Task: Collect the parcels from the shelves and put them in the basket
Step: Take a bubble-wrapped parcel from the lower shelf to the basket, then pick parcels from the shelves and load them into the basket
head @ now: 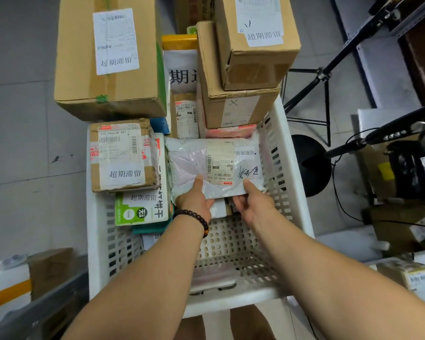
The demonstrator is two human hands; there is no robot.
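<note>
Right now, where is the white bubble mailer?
The mailer is mid-frame in the head view, over the white basket, left hand and right hand gripping its near edge, right of the taped brown box.

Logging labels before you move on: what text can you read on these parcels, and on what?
"超期滞留": taped brown parcel, green-white box; upside down on white mailer, left carton, right carton
"642 H468-00 033": taped brown parcel, white mailer
"期": rear white bag
Barcode fine print: unreadable.
</note>
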